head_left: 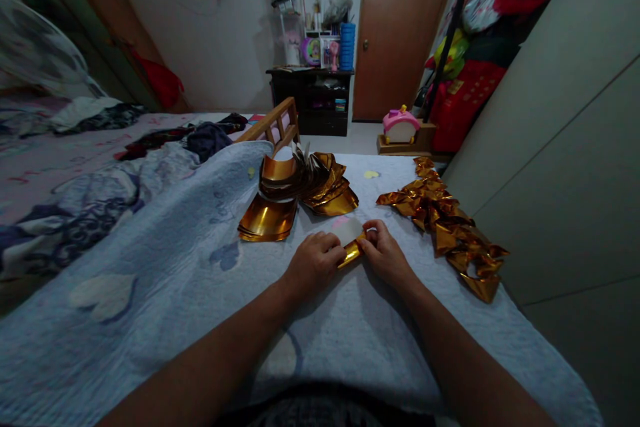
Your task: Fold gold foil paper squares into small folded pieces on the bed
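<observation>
A sheet of gold foil paper [353,253] with a pale back lies between my hands, its near edge rolled or folded over to show the gold side. My left hand [319,257] grips the sheet's left end with curled fingers. At the other end my right hand [383,251] pinches it between thumb and fingers. Beyond them stand fanned stacks of gold foil sheets [269,217], curved and overlapping. To the right stretches a pile of folded gold foil pieces [440,213], pointed and crinkled.
Everything rests on a blue quilt [200,293] with heart shapes. A wooden rail [273,125] rises behind the stacks. Rumpled clothes [207,140] lie on the bed at left. A pale cabinet [565,167] borders the right side. Farther back are a dark shelf [310,103] and a pink toy [401,124].
</observation>
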The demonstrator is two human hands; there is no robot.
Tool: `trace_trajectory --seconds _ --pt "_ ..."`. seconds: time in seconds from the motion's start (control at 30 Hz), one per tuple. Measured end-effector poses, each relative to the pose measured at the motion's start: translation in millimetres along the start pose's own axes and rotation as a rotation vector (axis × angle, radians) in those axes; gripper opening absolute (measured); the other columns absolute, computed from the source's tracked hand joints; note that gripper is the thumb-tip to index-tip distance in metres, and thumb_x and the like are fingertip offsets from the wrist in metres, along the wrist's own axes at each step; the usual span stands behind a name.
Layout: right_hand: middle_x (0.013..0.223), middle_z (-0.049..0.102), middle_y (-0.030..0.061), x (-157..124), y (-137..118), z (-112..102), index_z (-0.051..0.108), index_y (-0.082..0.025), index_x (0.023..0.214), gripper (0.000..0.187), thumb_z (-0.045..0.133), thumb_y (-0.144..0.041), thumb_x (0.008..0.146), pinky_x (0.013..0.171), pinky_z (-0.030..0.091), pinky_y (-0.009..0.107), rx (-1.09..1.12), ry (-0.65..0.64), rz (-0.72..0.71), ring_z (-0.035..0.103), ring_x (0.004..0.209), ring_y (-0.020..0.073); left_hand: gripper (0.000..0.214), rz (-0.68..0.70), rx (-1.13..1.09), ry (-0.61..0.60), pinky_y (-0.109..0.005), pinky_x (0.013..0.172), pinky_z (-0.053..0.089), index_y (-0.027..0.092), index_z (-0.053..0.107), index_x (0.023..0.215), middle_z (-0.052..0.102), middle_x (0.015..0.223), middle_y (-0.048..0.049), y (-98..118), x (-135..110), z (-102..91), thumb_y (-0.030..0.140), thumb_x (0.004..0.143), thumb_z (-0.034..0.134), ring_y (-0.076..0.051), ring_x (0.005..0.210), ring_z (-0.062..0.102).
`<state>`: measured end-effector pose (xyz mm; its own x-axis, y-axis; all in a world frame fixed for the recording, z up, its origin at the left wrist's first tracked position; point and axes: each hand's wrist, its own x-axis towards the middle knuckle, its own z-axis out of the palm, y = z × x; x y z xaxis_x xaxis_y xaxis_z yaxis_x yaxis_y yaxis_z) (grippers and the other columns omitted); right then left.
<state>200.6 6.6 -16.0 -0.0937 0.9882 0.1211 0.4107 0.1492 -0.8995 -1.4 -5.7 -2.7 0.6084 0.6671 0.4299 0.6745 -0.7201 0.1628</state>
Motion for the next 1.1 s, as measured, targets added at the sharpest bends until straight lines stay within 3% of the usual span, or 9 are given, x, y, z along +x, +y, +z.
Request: trace_trajectory --seconds 0.17,0.37,0.47,0.77,0.97,1.1 --pt "0.07 0.052 -0.005 1 1 -1 0.043 -0.023 0.108 0.019 0.046 -0.028 0.089 0.066 0.039 0.031 -0.046 -0.013 -0.011 0.055 0.068 0.0199 0.011 -0.018 0.024 -0.018 -0.04 0.09 0.041 0.023 0.069 0.09 0.068 0.104 -0.0066 5 -1 -1.6 0.014 0.09 0.063 -0.024 0.098 0.054" --pt "0.086 0.065 0.0046 -2 4 1 0.061 -0.021 0.096 0.012 0.059 -0.018 0.084 0.079 0.035 0.035 -0.539 -0.004 -0.07 0.053 0.086 0.0242 0.006 0.057 -0.1 -0.201 -0.036 0.083 0.042 0.02 0.065 0.09 0.068 0.093 -0.0052 5 2 -1.7 0.016 0.089 0.061 -0.022 0.091 0.057" --pt "0.098 0.065 0.0076 -3 3 3 0.066 -0.02 0.093 0.008 0.064 -0.017 0.086 0.082 0.034 0.035 -0.65 -0.015 -0.093 0.051 0.095 0.0254 0.01 0.07 -0.156 -0.255 -0.033 0.078 0.043 0.019 0.064 0.089 0.067 0.09 -0.0046 3 3 -1.2 0.011 0.086 0.059 -0.02 0.086 0.058" --pt "0.092 0.065 0.0068 -4 -1 3 0.066 -0.018 0.086 0.019 0.053 -0.006 0.09 0.08 0.038 0.03 -0.53 -0.192 -0.256 0.053 0.09 0.0203 0.017 0.068 -0.3 -0.264 -0.029 0.077 0.045 0.018 0.063 0.087 0.065 0.089 -0.0039 1 1 -5.6 0.006 0.075 0.06 -0.018 0.086 0.059" --pt "0.091 0.063 0.0071 -7 -2 1 0.065 -0.017 0.085 0.021 0.052 -0.002 0.082 0.081 0.038 0.032 -0.505 -0.222 -0.285 0.053 0.09 0.0206 0.006 -0.028 -0.399 -0.214 -0.029 0.078 0.046 0.018 0.065 0.09 0.068 0.089 -0.0044 -5 0 -1.0 0.017 0.091 0.059 -0.018 0.086 0.061" --pt "0.092 0.062 0.0076 -9 -5 -2 0.065 -0.017 0.083 0.02 0.052 -0.003 0.077 0.082 0.036 0.034 -0.507 -0.256 -0.268 0.052 0.091 0.0216 0.009 -0.06 -0.481 -0.201 -0.028 0.081 0.046 0.018 0.069 0.094 0.071 0.092 -0.0048 -11 0 5.0 0.019 0.093 0.061 -0.018 0.09 0.063"
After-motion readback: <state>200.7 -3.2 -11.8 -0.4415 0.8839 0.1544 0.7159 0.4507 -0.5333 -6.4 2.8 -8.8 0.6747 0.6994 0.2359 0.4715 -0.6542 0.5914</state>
